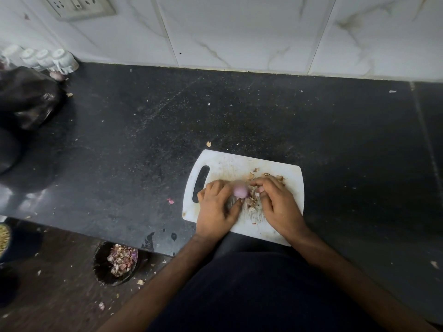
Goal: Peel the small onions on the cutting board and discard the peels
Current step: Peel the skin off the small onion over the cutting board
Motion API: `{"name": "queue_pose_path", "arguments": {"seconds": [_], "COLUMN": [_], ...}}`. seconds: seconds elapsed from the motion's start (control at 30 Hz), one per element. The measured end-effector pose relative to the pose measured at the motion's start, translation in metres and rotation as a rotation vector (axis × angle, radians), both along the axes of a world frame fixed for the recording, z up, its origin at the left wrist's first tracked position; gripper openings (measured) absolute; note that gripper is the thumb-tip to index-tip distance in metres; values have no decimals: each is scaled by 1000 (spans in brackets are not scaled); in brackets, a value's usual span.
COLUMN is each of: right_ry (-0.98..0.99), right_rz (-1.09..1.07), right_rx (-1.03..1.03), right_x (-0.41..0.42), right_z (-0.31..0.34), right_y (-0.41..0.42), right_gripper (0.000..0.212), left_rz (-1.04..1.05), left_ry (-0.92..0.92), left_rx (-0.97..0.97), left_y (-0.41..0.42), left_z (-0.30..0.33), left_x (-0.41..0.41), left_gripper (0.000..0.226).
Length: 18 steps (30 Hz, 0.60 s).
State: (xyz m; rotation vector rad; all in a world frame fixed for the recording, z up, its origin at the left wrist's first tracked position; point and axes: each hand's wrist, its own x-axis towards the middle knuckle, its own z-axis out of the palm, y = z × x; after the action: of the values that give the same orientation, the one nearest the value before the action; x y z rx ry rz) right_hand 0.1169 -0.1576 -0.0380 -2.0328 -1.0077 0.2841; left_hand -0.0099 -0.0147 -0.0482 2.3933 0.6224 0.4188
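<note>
Two hands were busy over a white cutting board point(242, 164) that lay on the dark worktop point(263, 111), right of centre in the lower half of the frame. The left hand point(217, 209) had its fingers curled round a small onion point(240, 190), pinkish and blurred, which sat at the fingertips just above the board's middle. The right hand point(278, 202) was beside it, its fingers bent and pinching at the onion's right side, where loose peels point(251, 202) lay in a little heap between the two hands. I could not tell whether the right hand had hold of the onion itself or only of a strip of skin. More dry scraps point(266, 175) lay on the board just above the right hand's knuckles.

At the lower left of the frame, down on the floor point(60, 295) just beside the worktop's edge, stood a dark bin point(100, 267) with a pile of onion skins in it. Bits of skin were scattered on the floor around it, and one pink flake point(170, 201) lay on the worktop left of the board. At the upper left, white cups point(63, 59) stood upturned against the marbled wall tiles point(239, 32), with a dark bag point(28, 97) in front of them and a socket plate point(76, 6) above.
</note>
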Motion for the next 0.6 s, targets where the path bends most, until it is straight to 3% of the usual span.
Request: {"name": "queue_pose_path", "arguments": {"seconds": [0.27, 0.37, 0.5, 0.6], "right_ry": [6, 38, 50, -32], "right_rz": [102, 89, 88, 123], "right_rx": [-52, -16, -27, -44], "right_x": [1, 2, 0, -1], "right_z": [-7, -5, -1, 0], "right_y": [2, 1, 1, 3], "right_gripper": [25, 25, 42, 31], "left_rz": [-115, -92, -72, -82], "left_ry": [41, 26, 1, -9], "left_rx": [-17, -43, -66, -55], "left_y": [2, 2, 3, 1], "left_z": [4, 0, -3, -1], "left_x": [-1, 0, 0, 0], "left_gripper": [69, 59, 43, 37]}}
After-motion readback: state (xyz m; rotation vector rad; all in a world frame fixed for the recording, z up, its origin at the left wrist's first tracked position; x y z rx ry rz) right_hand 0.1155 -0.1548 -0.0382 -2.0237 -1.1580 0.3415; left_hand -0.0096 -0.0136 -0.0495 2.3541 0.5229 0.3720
